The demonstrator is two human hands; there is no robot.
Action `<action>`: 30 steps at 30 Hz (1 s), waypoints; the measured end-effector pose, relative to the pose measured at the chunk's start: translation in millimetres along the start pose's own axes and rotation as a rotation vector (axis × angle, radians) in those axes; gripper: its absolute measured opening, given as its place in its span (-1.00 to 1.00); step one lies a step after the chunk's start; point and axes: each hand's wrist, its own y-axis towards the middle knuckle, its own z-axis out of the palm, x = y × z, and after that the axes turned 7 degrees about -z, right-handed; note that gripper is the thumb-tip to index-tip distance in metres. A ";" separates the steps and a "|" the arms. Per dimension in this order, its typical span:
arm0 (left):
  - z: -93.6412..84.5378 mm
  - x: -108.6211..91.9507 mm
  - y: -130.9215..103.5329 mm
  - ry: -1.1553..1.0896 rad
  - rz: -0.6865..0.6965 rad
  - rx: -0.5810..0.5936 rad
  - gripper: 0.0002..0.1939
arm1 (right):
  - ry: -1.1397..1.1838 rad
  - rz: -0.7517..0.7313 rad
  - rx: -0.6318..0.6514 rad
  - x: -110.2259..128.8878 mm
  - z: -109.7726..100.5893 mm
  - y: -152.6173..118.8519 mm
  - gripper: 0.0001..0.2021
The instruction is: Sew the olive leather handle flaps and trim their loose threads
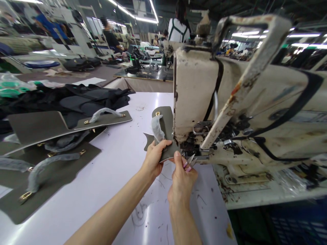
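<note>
"What do the 2 hands have?"

"From the head camera, I see my left hand [154, 156] clamped on the near part of a grey panel [168, 127], thumb on top and fingers curled beneath. My right hand [182, 178] is closed around a pair of scissors [189, 163], and its thumb lies at the panel's near right corner. The 2 blades stand slightly apart, pointing towards the sewing machine [195, 92]."

"And where exactly is the panel?"

"Over the white bench [122, 194], just beside the machine's head. I can't tell whether its edge touches the needle area. A film-wrapped handle [157, 126] lies along the top, with a gold buckle [157, 113] at its far end. More panels with wrapped handles [53, 163] lie to the left, near a heap of black pieces [94, 100]."

"How would you handle this bit well?"

"I'd let my left hand steady the panel, so the right is free to guide the corner lightly. I'd turn the blade tips away from the grey face, since a scratch there would probably show. I'd also hold the handle clear of the machine, and my right fingertips well off the needle."
</note>
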 end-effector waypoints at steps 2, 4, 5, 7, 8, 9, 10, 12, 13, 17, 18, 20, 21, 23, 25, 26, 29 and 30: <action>0.6 0.4 0.0 -0.009 -0.004 -0.003 -0.69 | -0.015 -0.008 -0.007 -0.9 0.1 0.2 -0.61; 0.9 1.0 0.3 -0.017 -0.011 -0.006 -0.69 | -0.017 -0.005 -0.009 -1.7 0.4 0.2 -0.62; 1.0 1.3 0.4 -0.021 -0.013 -0.009 -0.69 | -0.014 0.001 -0.008 -2.0 0.7 0.2 -0.62; 1.0 1.8 -0.2 -0.029 -0.014 -0.018 -0.68 | -0.008 0.008 -0.026 -2.5 1.7 0.1 -0.64; 1.0 2.0 -1.1 -0.033 -0.015 -0.021 -0.68 | -0.005 0.005 -0.044 -2.7 2.4 0.1 -0.65; 0.9 2.2 -2.5 -0.035 -0.018 -0.021 -0.69 | -0.005 -0.002 -0.059 -2.9 3.1 0.1 -0.66; 0.8 2.4 -4.3 -0.036 -0.023 -0.018 -0.70 | -0.008 -0.010 -0.069 -3.1 3.7 0.2 -0.67; -0.4 2.5 -8.5 -0.031 -0.037 -0.006 -0.73 | -0.021 -0.026 -0.082 -3.5 4.4 0.5 -0.68; -1.8 2.3 -10.6 -0.028 -0.048 0.003 -0.74 | -0.029 -0.031 -0.080 -3.8 4.4 0.7 -0.68; -14.1 -2.1 -14.0 -0.061 -0.101 0.080 -0.76 | -0.064 -0.023 -0.071 -4.9 3.8 1.5 -0.64; -18.8 -4.3 -13.3 -0.081 -0.120 0.112 -0.76 | -0.078 -0.023 -0.072 -5.5 3.6 1.7 -0.63; -29.1 -8.8 -10.1 -0.121 -0.161 0.171 -0.77 | -0.101 -0.035 -0.077 -7.5 3.1 2.2 -0.62; -34.3 -10.7 -8.0 -0.137 -0.184 0.190 -0.77 | -0.107 -0.046 -0.075 -8.9 2.8 2.4 -0.62; -44.1 -12.9 -3.1 -0.154 -0.219 0.206 -0.78 | -0.099 -0.058 -0.062 -12.5 1.9 3.0 -0.61; -52.0 -12.6 1.2 -0.150 -0.237 0.198 -0.79 | -0.088 -0.062 -0.054 -15.8 0.9 3.6 -0.61; -55.2 -11.8 2.9 -0.143 -0.238 0.190 -0.80 | -0.086 -0.063 -0.055 -16.8 0.5 3.9 -0.61; -61.3 -8.8 4.8 -0.128 -0.214 0.184 -0.82 | -0.078 -0.046 -0.058 -16.7 -0.1 4.4 -0.62; -62.6 -8.1 4.4 -0.125 -0.202 0.190 -0.83 | -0.073 -0.036 -0.064 -15.7 -0.1 4.3 -0.62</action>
